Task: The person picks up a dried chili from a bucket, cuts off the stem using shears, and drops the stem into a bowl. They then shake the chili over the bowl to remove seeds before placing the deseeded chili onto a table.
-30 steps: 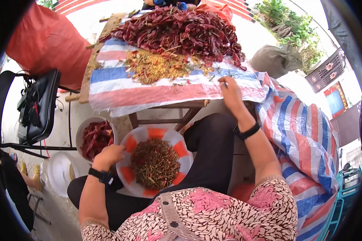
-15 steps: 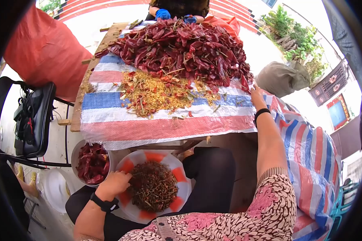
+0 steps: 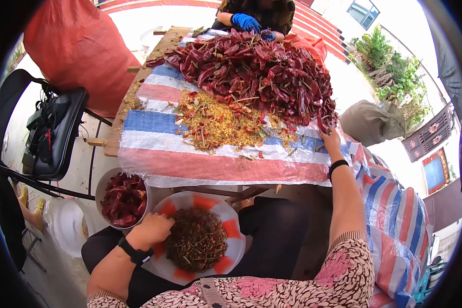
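Note:
A big heap of dried red chili peppers (image 3: 262, 72) covers the far part of the striped woven sheet (image 3: 231, 167). At its right edge my right hand (image 3: 332, 142) has its fingers closed on a dried chili pepper (image 3: 321, 124). My left hand (image 3: 156, 228) is low, over the left rim of a red-and-white bowl (image 3: 233, 236). Its fingers are curled, and whatever they hold is hidden. Stems and dark scraps (image 3: 197, 244) fill that bowl. Left of it, a white bucket (image 3: 101, 192) contains red chili pods (image 3: 124, 203).
Yellow seeds (image 3: 218, 123) lie on the sheet before the heap. Across the table a person in blue gloves (image 3: 246, 22) works at the peppers. A red sack (image 3: 82, 56) and black chair (image 3: 61, 133) stand left; a grey sack (image 3: 372, 122) and striped tarp (image 3: 395, 205) are right.
The view has shifted, so the table appears farther right and slightly lower. My right hand now has a pepper between its fingers at the heap's edge. My left hand stays by the bowl.

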`<state>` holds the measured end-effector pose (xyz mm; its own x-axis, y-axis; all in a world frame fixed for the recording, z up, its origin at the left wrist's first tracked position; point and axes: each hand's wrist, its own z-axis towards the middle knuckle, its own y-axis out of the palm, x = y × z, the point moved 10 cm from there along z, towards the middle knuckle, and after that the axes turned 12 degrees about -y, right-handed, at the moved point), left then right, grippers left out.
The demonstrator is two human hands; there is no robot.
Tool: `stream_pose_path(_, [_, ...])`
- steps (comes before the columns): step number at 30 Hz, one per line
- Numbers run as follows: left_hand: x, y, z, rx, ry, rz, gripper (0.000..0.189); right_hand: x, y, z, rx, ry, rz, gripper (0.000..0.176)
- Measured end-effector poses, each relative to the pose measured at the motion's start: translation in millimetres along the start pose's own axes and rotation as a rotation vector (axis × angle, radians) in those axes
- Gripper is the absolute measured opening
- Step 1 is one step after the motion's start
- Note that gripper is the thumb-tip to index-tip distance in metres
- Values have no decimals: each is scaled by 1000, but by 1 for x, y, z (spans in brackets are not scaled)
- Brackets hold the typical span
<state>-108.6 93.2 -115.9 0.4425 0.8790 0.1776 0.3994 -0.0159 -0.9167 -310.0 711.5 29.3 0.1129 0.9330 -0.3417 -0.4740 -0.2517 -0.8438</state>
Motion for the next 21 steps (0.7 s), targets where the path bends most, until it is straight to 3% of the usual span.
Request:
stream_pose_path(2, [0, -2, -2, -11, 9, -11, 20, 6, 2, -8, 89, 108, 131, 36])
stream_pose_path(3, [1, -2, -3, -9, 18, -20, 20, -5, -14, -13, 236, 35, 85, 34])
stream_pose_path(4, [1, -3, -4, -5, 27, -30, 20, -5, -27, -19, 399, 94, 120, 33])
stream_pose_path(6, [0, -5, -6, 15, 31, -32, 20, -4, -33, -20, 455, 253, 287, 32])
stream_pose_path(9, [3, -15, -10, 33, 37, -38, 20, -101, -43, -12, 343, -42, 366, 32])
stream_pose_path(11, [5, -19, -13, 34, 44, -47, 19, -171, -29, -15, 141, -213, 358, 32])
stream_pose_path(13, [5, -18, -11, 33, 47, -60, 19, -216, -4, -24, -95, -157, 322, 32])
stream_pose_path(14, [3, -17, -11, 21, 41, -68, 20, -228, 20, -29, -233, -110, 511, 33])
stream_pose_path(16, [1, -17, -12, -8, 30, -83, 21, -258, 37, -55, -428, 120, 623, 33])
stream_pose_path(19, [-4, -19, -13, -25, 32, -97, 24, -267, 68, -48, -561, 20, 604, 31])
stream_pose_path(21, [-7, -26, -12, -43, 28, -146, 26, -270, 41, -31, -188, -118, 384, 40])
